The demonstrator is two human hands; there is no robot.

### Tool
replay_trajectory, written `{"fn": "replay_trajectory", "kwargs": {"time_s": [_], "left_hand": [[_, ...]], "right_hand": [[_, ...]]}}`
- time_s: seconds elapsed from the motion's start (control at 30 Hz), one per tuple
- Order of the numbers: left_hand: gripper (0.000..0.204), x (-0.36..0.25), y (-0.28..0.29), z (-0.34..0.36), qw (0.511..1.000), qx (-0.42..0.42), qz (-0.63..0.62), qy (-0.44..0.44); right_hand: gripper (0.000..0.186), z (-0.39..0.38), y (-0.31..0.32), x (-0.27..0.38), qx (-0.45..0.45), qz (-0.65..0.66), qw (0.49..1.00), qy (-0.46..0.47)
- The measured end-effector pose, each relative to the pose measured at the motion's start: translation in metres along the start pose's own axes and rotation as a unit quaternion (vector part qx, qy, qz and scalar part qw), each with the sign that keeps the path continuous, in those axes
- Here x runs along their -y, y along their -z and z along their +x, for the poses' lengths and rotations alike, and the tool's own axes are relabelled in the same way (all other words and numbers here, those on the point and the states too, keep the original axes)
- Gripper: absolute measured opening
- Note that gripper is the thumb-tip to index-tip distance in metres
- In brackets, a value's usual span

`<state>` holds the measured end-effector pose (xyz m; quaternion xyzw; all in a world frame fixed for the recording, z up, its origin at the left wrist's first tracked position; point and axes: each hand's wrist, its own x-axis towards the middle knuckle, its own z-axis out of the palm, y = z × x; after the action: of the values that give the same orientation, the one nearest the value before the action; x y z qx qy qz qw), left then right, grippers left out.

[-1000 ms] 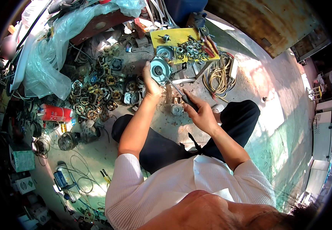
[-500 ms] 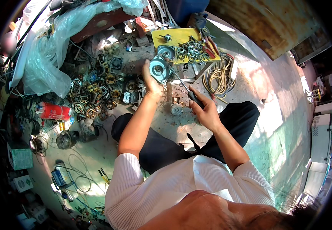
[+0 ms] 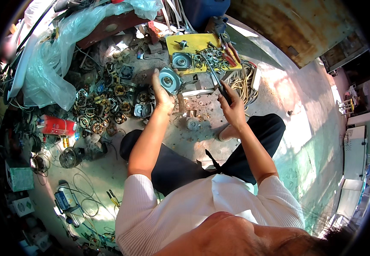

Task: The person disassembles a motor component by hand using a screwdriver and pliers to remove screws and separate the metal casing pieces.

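Note:
My left hand (image 3: 163, 94) grips a grey metal motor end cover (image 3: 169, 80) by its left edge, with the round recess facing up. My right hand (image 3: 233, 104) is closed round the black handle of a screwdriver (image 3: 215, 77). Its long shaft points up and left, and the tip appears over the small metal parts (image 3: 214, 56) on a yellow board (image 3: 174, 42), apart from the held cover. A second, similar motor end cover (image 3: 182, 61) lies on the board's near left corner, just beyond my left hand.
Left of my left hand spreads a heap of motor parts (image 3: 103, 106). A red cylinder (image 3: 57, 125) lies farther left, below a clear plastic sheet (image 3: 50, 81). Coiled cable (image 3: 245, 85) and red-handled pliers (image 3: 228, 57) are at the right. A small metal block (image 3: 193, 123) sits between my legs.
The screwdriver tip has left the held cover and swung up toward the yellow board's loose parts. My left hand has shifted slightly left and down with the cover.

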<state>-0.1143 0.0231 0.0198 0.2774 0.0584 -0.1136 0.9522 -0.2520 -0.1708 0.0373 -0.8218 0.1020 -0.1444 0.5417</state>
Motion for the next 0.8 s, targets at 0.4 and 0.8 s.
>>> {"fn": "replay_trajectory", "kwargs": {"time_s": [0.4,0.8], "left_hand": [[0.054,-0.011,0.014,-0.001,1.000,-0.004,0.001,-0.004],[0.056,-0.014,0.009,-0.004,1.000,0.010,0.011,-0.002]], "right_hand": [[0.047,0.023,-0.046,-0.080,-0.061,-0.144,0.985,0.073],[0.036,0.083,0.017,0.006,0.068,-0.357,0.931,0.042]]}}
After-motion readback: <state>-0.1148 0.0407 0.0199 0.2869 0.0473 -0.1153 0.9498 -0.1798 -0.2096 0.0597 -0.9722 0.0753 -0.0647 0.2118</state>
